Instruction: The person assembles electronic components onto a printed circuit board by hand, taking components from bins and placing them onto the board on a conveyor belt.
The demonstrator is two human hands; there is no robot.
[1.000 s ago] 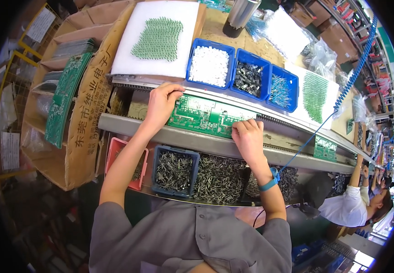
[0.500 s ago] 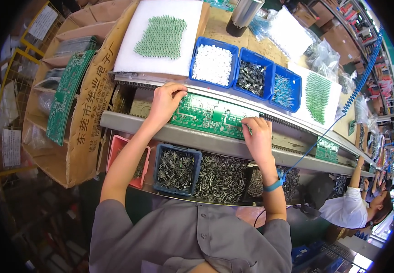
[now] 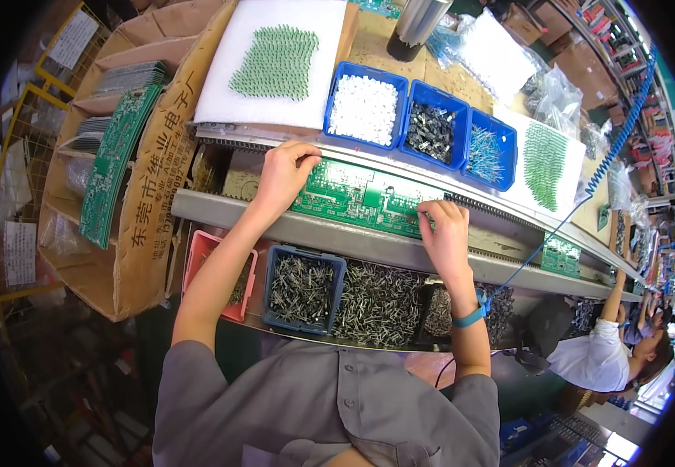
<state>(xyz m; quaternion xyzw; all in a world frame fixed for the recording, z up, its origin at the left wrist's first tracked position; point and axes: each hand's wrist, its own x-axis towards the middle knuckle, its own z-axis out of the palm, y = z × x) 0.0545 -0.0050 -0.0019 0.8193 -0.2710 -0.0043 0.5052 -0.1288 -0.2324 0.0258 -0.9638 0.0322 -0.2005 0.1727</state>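
A long green circuit board (image 3: pixel 353 198) lies between the two metal rails in front of me, small parts on its face. Over its upper left corner my left hand (image 3: pixel 281 175) is closed, thumb and fingertips pinched together at the board's far edge. My right hand (image 3: pixel 446 233) is closed too, its fingers bent down to the board's right part. What sits between either hand's fingertips is too small or hidden to make out. A blue band (image 3: pixel 471 313) with a coiled cord circles my right wrist.
Beyond the rail stand blue bins of white parts (image 3: pixel 364 110), black parts (image 3: pixel 430 131) and blue parts (image 3: pixel 485 156). Nearer me are a dark blue bin (image 3: pixel 338 300) and a pink bin (image 3: pixel 250 292). A cardboard box (image 3: pixel 131 276) holds boards at left. Another person (image 3: pixel 598 354) works at right.
My right hand has shifted slightly to the right along the board. My left hand stays at the upper left corner.
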